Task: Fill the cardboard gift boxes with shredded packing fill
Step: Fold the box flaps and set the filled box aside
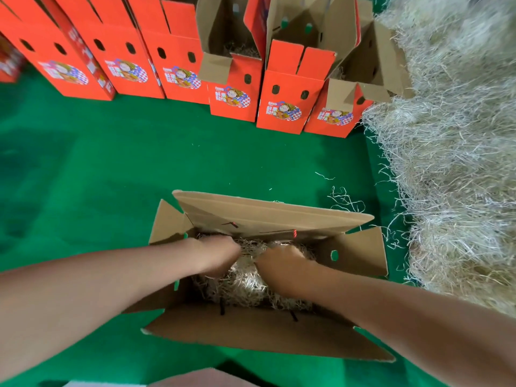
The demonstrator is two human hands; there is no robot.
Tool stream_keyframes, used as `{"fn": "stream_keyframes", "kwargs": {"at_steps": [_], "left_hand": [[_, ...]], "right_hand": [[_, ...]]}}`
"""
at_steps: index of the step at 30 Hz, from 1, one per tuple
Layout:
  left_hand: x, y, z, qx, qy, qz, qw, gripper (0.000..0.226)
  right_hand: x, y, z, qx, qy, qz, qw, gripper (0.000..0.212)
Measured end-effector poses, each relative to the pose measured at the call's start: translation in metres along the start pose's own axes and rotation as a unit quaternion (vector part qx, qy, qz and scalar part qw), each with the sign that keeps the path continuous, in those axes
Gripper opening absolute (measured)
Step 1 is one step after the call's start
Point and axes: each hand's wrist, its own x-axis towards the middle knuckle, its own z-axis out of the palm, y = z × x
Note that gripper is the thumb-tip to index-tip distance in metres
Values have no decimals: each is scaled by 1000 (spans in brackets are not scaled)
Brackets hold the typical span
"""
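Same printed label (232, 96) on the front of every red gift box (290, 85) in the row across the top of the frame, six times from upper left to upper right. In each label: large pale characters in two lines at the left part, and one small line of writing above. All too blurred and too small for reading. More colourful print on a side panel (92, 65) at upper left, also not readable.
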Motion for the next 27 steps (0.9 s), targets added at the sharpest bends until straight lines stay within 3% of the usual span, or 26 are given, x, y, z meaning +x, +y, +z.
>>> {"fn": "stream_keyframes", "kwargs": {"at_steps": [3, 5, 8, 11, 13, 14, 18, 20, 25, 27], "left_hand": [[-5, 11, -7, -21, -66, -32, 997, 26], [3, 15, -2, -39, -92, -31, 995, 25], [13, 10, 2, -154, -50, -77, 984, 11], [17, 12, 6, -254, -54, -93, 961, 33], [21, 14, 11, -260, -23, -74, 962, 23], [25, 15, 14, -265, -7, -71, 962, 14], [32, 15, 17, -259, 17, -51, 964, 17], [24, 14, 13, -229, -16, -22, 973, 9], [10, 5, 15, -25, -134, -27, 990, 33], [1, 12, 9, 66, -171, -43, 982, 35]], "right_hand": [[13, -12, 10, 140, -51, -23, 989, 19], [23, -11, 23, 244, -94, 20, 965, 25], [29, -10, 32, 331, -52, 70, 940, 30], [28, -4, 31, 437, -50, 57, 896, 35], [26, -2, 31, 527, -61, 56, 846, 34], [25, -3, 30, 535, -59, 63, 841, 36], [27, -9, 39, 415, -14, 59, 908, 50], [25, -8, 42, 354, -2, 66, 933, 43], [15, 3, 37, 258, -7, 40, 965, 8], [13, 4, 37, 221, 6, 36, 975, 8]]}}
